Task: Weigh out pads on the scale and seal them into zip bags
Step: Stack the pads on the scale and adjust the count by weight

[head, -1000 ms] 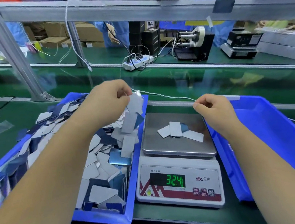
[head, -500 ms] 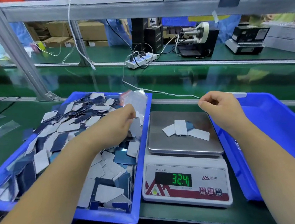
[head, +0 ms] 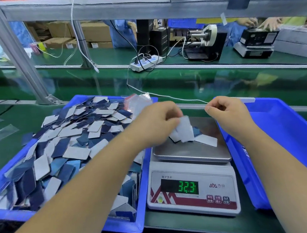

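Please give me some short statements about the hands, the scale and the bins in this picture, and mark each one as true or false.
1. The scale display shows 32.3. True.
2. The left hand holds pads over the scale's steel pan. True.
3. The right hand is reaching into the left bin. False: it is held above the far right edge of the scale, fingers curled; whether it pinches something cannot be told.
4. The bin full of pads stands to the right of the scale. False: it stands on the left; the right bin shows no pads.
5. A white pad lies on the pan. True.
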`<act>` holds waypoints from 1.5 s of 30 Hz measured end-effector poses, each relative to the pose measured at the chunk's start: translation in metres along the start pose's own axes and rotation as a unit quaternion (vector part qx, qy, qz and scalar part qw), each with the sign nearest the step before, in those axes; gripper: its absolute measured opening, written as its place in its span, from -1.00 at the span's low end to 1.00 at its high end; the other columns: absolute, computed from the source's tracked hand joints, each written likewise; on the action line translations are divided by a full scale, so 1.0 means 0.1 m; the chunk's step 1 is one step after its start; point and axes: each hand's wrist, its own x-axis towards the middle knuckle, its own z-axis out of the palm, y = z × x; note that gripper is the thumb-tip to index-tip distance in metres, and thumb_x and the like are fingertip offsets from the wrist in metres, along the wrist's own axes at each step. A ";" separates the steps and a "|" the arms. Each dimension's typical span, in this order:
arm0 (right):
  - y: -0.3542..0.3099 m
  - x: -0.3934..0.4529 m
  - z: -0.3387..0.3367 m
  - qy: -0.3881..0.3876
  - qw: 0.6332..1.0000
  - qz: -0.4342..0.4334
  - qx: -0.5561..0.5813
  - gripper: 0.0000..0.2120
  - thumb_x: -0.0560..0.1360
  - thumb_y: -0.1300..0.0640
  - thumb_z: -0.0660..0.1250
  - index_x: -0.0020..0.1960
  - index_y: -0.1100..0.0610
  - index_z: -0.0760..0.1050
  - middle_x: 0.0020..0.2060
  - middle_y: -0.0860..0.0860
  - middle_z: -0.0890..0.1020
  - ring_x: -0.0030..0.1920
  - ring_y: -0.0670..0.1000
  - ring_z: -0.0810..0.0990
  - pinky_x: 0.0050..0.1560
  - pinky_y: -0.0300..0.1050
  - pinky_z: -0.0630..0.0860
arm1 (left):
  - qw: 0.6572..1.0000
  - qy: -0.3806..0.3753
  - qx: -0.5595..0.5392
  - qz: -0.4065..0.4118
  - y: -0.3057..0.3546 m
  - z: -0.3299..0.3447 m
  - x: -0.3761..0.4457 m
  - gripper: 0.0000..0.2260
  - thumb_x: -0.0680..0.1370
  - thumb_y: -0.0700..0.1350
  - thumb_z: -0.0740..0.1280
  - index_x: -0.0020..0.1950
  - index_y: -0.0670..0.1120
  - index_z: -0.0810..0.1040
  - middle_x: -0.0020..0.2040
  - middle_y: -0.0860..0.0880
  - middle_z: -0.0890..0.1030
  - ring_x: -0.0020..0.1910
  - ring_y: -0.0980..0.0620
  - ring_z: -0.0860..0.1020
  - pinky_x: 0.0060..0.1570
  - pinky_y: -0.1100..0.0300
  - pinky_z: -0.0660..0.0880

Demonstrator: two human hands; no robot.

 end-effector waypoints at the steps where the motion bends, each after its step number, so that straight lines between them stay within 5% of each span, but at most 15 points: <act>1: 0.00 0.00 0.00 -0.001 1.000 0.001 0.001 -0.82 0.54 0.12 0.37 -0.25 -0.01 0.57 -0.46 -0.28 0.54 -0.38 -0.25 0.45 -0.39 -0.45 0.34 | 1.000 -0.015 0.008 -0.004 0.05 0.12 0.04 -0.86 0.59 -0.12 0.33 -0.10 0.12 0.58 -0.21 0.22 0.57 -0.22 0.33 0.51 -0.25 0.44 0.38; 4: 0.02 -0.01 0.00 0.001 1.000 0.000 0.000 -0.82 0.53 0.14 0.37 -0.25 0.01 0.57 -0.46 -0.27 0.53 -0.38 -0.25 0.45 -0.39 -0.46 0.35 | 0.996 -0.032 0.081 -0.015 0.10 0.36 0.14 -0.87 0.60 -0.08 0.31 0.01 0.06 0.67 -0.04 0.13 0.64 0.01 0.11 0.55 0.00 0.20 0.48; 8: 0.02 -0.01 0.00 0.002 1.000 0.002 -0.001 -0.83 0.53 0.14 0.37 -0.24 0.01 0.58 -0.45 -0.29 0.54 -0.37 -0.26 0.46 -0.37 -0.46 0.35 | 0.990 0.000 0.144 -0.011 0.05 0.36 0.16 -0.78 0.63 -0.05 0.29 0.23 0.02 0.64 0.20 -0.09 0.48 0.27 -0.10 0.39 0.27 0.08 0.38; 12: 0.00 -0.01 0.00 -0.005 1.000 0.002 -0.006 -0.84 0.53 0.12 0.36 -0.23 0.02 0.58 -0.45 -0.26 0.55 -0.38 -0.26 0.46 -0.39 -0.47 0.35 | 0.994 0.061 0.086 -0.032 0.02 0.09 0.14 -0.86 0.60 -0.06 0.32 0.08 0.05 0.67 0.03 0.02 0.55 0.03 0.03 0.52 0.04 0.25 0.44; 14: 0.00 -0.01 0.00 -0.007 1.000 0.001 -0.009 -0.84 0.53 0.12 0.36 -0.23 0.02 0.59 -0.43 -0.20 0.56 -0.38 -0.25 0.46 -0.39 -0.47 0.36 | 0.993 0.038 0.104 -0.050 -0.04 -0.10 0.09 -0.90 0.57 -0.08 0.34 -0.05 0.08 0.65 -0.14 0.13 0.55 -0.14 0.13 0.51 -0.21 0.39 0.41; 16: 0.00 -0.01 0.00 -0.010 1.000 0.001 -0.013 -0.85 0.53 0.12 0.37 -0.23 0.03 0.59 -0.39 -0.14 0.57 -0.38 -0.24 0.45 -0.39 -0.45 0.36 | 0.984 -0.023 0.156 -0.087 -0.13 -0.27 0.05 -0.90 0.54 -0.08 0.36 -0.13 0.12 0.59 -0.19 0.15 0.53 -0.23 0.16 0.49 -0.34 0.32 0.34; 19: 0.00 0.00 0.01 -0.017 1.000 0.008 -0.022 -0.85 0.53 0.09 0.37 -0.22 0.02 0.60 -0.42 -0.15 0.56 -0.39 -0.23 0.45 -0.35 -0.33 0.40 | 0.955 -0.096 0.247 -0.137 -0.26 -0.41 -0.01 -0.90 0.47 -0.06 0.44 -0.11 0.11 0.54 -0.13 0.15 0.53 -0.17 0.14 0.50 -0.23 0.19 0.40; 23: 0.00 0.00 0.01 -0.016 1.000 0.007 -0.026 -0.85 0.53 0.10 0.37 -0.23 0.01 0.59 -0.45 -0.20 0.55 -0.38 -0.24 0.45 -0.38 -0.40 0.39 | 0.905 -0.166 0.352 -0.172 -0.38 -0.40 -0.04 -0.58 0.41 0.08 0.52 0.21 0.03 0.53 0.13 0.03 0.57 0.03 -0.02 0.53 0.07 0.08 0.51; 28: -0.01 -0.01 0.01 -0.016 0.999 0.007 -0.030 -0.86 0.53 0.11 0.37 -0.21 0.02 0.59 -0.38 -0.12 0.58 -0.37 -0.24 0.45 -0.41 -0.45 0.36 | 0.916 -0.171 0.310 -0.187 -0.53 -0.33 -0.05 -0.74 0.42 0.05 0.54 -0.03 -0.08 0.64 -0.12 -0.02 0.66 -0.12 -0.02 0.61 -0.18 0.14 0.47; 34: -0.02 -0.02 0.00 -0.020 1.000 0.005 -0.022 -0.84 0.52 0.13 0.37 -0.24 0.01 0.59 -0.45 -0.19 0.55 -0.39 -0.24 0.44 -0.41 -0.45 0.35 | 0.940 -0.104 0.282 -0.162 -0.52 -0.36 -0.02 -0.87 0.47 -0.06 0.47 -0.26 0.05 0.60 -0.23 0.13 0.62 -0.24 0.16 0.53 -0.32 0.22 0.38; 39: 0.00 -0.01 0.00 -0.023 1.000 0.003 -0.020 -0.83 0.52 0.12 0.36 -0.24 0.01 0.58 -0.46 -0.23 0.54 -0.40 -0.23 0.44 -0.42 -0.44 0.36 | 0.963 0.100 0.224 -0.108 -0.37 -0.46 0.01 -0.84 0.50 -0.15 0.33 -0.23 -0.01 0.66 -0.28 0.08 0.64 -0.24 0.04 0.57 -0.30 0.19 0.48; 41: 0.00 -0.01 0.01 -0.023 1.000 0.002 -0.021 -0.84 0.52 0.11 0.36 -0.24 0.01 0.59 -0.45 -0.22 0.55 -0.40 -0.23 0.45 -0.42 -0.45 0.35 | 0.980 0.152 0.120 -0.042 -0.23 -0.37 0.01 -0.86 0.50 -0.13 0.37 -0.21 0.00 0.69 -0.33 0.17 0.62 -0.31 0.22 0.54 -0.32 0.43 0.41; 43: -0.01 -0.01 0.00 -0.022 1.000 0.000 -0.019 -0.83 0.52 0.11 0.37 -0.25 0.00 0.58 -0.44 -0.23 0.55 -0.40 -0.24 0.45 -0.42 -0.45 0.35 | 0.988 0.129 0.075 0.047 -0.06 -0.18 0.01 -0.91 0.52 -0.11 0.44 -0.14 0.02 0.73 -0.28 0.22 0.60 -0.24 0.34 0.51 -0.18 0.59 0.32; 45: 0.00 -0.01 0.00 -0.021 1.000 -0.002 -0.014 -0.82 0.52 0.13 0.37 -0.26 -0.01 0.58 -0.45 -0.24 0.55 -0.41 -0.24 0.45 -0.42 -0.45 0.36 | 0.987 0.064 0.090 0.120 0.01 0.06 0.02 -0.92 0.54 -0.11 0.44 -0.04 -0.01 0.75 -0.14 0.11 0.62 -0.11 0.25 0.52 0.07 0.38 0.40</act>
